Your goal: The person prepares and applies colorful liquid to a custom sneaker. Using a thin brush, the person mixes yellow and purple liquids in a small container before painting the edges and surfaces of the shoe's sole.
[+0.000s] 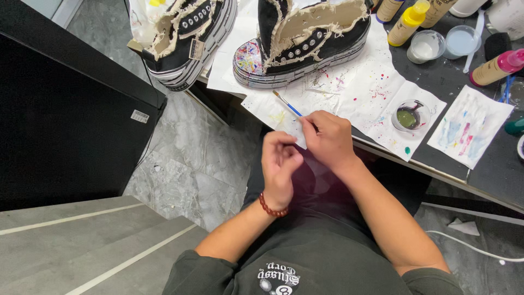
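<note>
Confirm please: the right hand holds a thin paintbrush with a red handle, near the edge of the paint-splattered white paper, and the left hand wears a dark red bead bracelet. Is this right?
Not quite. In the head view, the thin paintbrush in the right hand has a blue handle, not a red one. The rest holds: it is near the edge of the paint-splattered white paper, and the left hand wears a dark red bead bracelet.

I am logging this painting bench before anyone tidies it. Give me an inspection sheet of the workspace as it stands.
Surface: dark table under paint-spattered white paper sheets.
Job's things: thin paintbrush with blue handle in the right hand; two black frayed high-top shoes on the paper, one with a painted toe cap.
Clutter: paint bottles, small cups, a cup of green paint, a colour-stained paper.
Grippers: left hand, with a red bead bracelet, touches the right hand at the paper's edge.
Cables: white cable on the floor.
Surroundings: grey stone floor, black cabinet.
</note>
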